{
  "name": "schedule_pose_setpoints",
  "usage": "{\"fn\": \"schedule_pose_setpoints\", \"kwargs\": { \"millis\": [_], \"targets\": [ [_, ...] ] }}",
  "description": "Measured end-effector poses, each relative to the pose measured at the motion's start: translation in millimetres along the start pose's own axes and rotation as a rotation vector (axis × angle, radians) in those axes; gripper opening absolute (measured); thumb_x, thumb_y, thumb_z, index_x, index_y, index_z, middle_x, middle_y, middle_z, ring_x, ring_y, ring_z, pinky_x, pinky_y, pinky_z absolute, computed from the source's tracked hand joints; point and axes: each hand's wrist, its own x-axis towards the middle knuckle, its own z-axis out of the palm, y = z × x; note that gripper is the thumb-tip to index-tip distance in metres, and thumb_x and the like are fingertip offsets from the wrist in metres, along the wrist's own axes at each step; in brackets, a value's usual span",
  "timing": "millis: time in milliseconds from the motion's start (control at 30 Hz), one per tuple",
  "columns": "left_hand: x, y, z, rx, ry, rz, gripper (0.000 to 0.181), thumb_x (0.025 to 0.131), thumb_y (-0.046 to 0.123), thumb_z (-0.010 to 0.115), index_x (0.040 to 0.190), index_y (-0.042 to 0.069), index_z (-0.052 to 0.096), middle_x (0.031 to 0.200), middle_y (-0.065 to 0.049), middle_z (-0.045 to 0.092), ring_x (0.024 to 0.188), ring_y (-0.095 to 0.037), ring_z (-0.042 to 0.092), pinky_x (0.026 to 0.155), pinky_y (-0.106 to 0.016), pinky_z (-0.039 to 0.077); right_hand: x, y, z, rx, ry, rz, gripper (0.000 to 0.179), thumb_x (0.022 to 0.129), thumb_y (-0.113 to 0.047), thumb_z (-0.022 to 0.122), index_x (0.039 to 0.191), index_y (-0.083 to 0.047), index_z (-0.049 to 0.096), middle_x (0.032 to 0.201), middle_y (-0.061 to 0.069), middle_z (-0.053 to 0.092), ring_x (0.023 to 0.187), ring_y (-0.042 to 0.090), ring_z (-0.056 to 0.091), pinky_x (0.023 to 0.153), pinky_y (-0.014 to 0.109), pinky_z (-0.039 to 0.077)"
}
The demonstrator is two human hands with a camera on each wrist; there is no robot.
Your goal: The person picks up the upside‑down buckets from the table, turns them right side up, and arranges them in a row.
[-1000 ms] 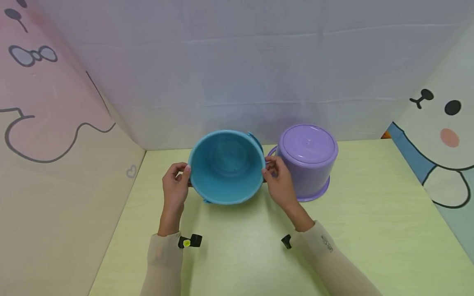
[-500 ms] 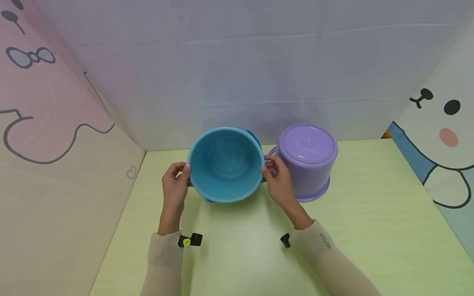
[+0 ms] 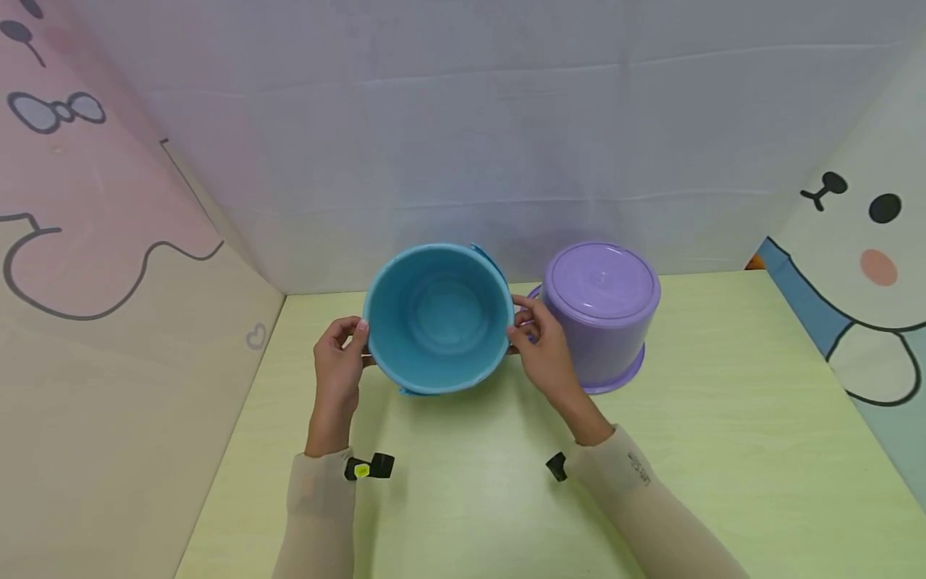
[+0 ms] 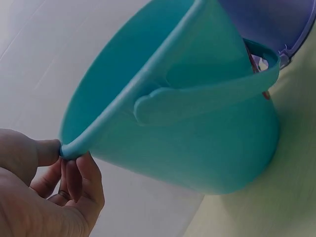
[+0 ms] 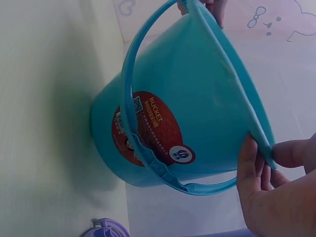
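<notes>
A blue bucket (image 3: pixel 441 322) is in the middle of the head view, its open mouth turned up toward me. My left hand (image 3: pixel 338 358) pinches its rim on the left, thumb on the inside and fingers outside. On the opposite side my right hand (image 3: pixel 544 350) pinches the rim the same way. In the left wrist view the blue bucket (image 4: pixel 197 123) leans, its carrying handle (image 4: pixel 207 101) hanging along the wall. The right wrist view shows a red oval label (image 5: pixel 148 126) on the bucket's side, partly crossed by the handle.
A purple bucket (image 3: pixel 602 322) stands upside down to the right, close beside my right hand. Both are on a pale wood-look table (image 3: pixel 738 402). A white sheet (image 3: pixel 477 145) hangs behind, with cartoon-printed panels (image 3: pixel 878 265) at the sides.
The blue bucket has shifted slightly left and back, both hands moving with it and keeping their hold on the rim. The purple bucket stays in place.
</notes>
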Motion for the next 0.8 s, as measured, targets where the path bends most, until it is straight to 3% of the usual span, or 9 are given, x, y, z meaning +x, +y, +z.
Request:
{"fn": "schedule_pose_setpoints", "kwargs": {
  "millis": [200,533,800],
  "targets": [
    [0.9,1.8,-1.2,-0.037,-0.008,-0.057,0.025,0.111,0.016,0.058,0.126,-0.003,0.063,0.095,0.000,0.061,0.071,-0.006,0.067,0.065,-0.022,0.061,3.1,-5.7,-0.9,0.096,-0.019,0.028,0.042,0.105,0.007,0.055,0.146,0.005,0.053,0.111,0.021,0.057,0.086,0.015,0.064,0.073,0.025,0.061],
    [5.5,0.1,-1.3,-0.127,-0.024,-0.143,0.027,0.111,0.021,0.058,0.127,0.000,0.061,0.087,0.007,0.066,0.074,-0.007,0.063,0.065,-0.019,0.058,11.5,-6.7,1.6,0.163,0.013,0.080,0.037,0.106,0.005,0.055,0.143,0.008,0.056,0.108,0.014,0.056,0.084,0.011,0.065,0.073,0.024,0.061],
    [8.0,-0.6,0.7,-0.195,-0.006,-0.156,0.020,0.110,0.021,0.059,0.121,0.004,0.063,0.085,0.007,0.066,0.073,-0.006,0.061,0.065,-0.019,0.057,18.5,-7.0,5.4,0.202,0.043,0.087,0.034,0.105,0.005,0.056,0.140,0.009,0.059,0.106,0.014,0.057,0.079,0.009,0.064,0.067,0.020,0.058]
  ]
}}
